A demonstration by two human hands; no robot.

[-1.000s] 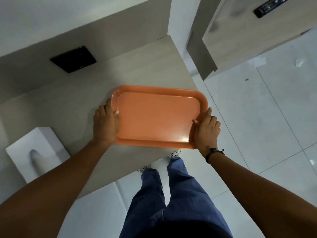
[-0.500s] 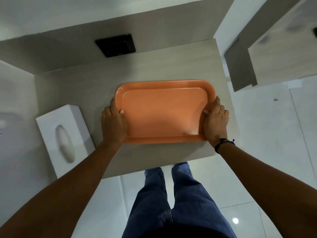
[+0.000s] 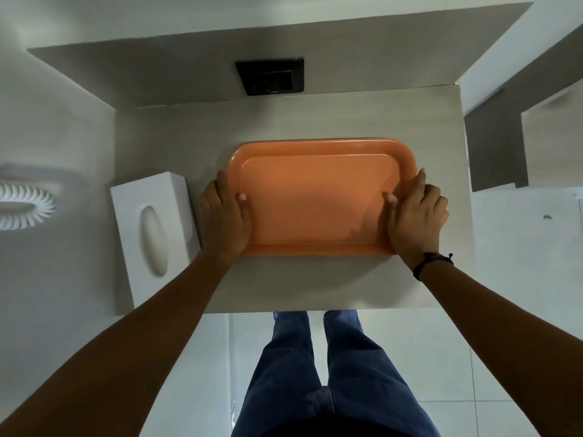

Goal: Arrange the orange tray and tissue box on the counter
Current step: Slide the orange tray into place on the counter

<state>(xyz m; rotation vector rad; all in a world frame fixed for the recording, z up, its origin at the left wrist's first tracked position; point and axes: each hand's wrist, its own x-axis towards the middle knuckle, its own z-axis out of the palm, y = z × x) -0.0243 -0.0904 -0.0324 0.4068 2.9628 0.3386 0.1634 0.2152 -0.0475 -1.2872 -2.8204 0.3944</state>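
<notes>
An orange tray [image 3: 315, 197] lies flat in the middle of the light wood counter [image 3: 315, 121], its long side facing me. My left hand [image 3: 224, 220] grips its left short edge, thumb over the rim. My right hand [image 3: 413, 212] holds the right short edge the same way, thumb on the inside and index finger stretched along the rim. A white tissue box [image 3: 151, 228] with an oval slot on top stands at the counter's left end, a small gap apart from my left hand.
A black socket plate [image 3: 271, 75] sits in the back wall above the counter. A wall closes off the left side, with a white round vent [image 3: 22, 205] on it. A grey cabinet [image 3: 495, 146] stands to the right. My legs [image 3: 325, 373] stand on white floor tiles.
The view has swung left and squared up with the counter. The tray now lies parallel to the counter's edges and further in from the front edge. Both hands keep their hold.
</notes>
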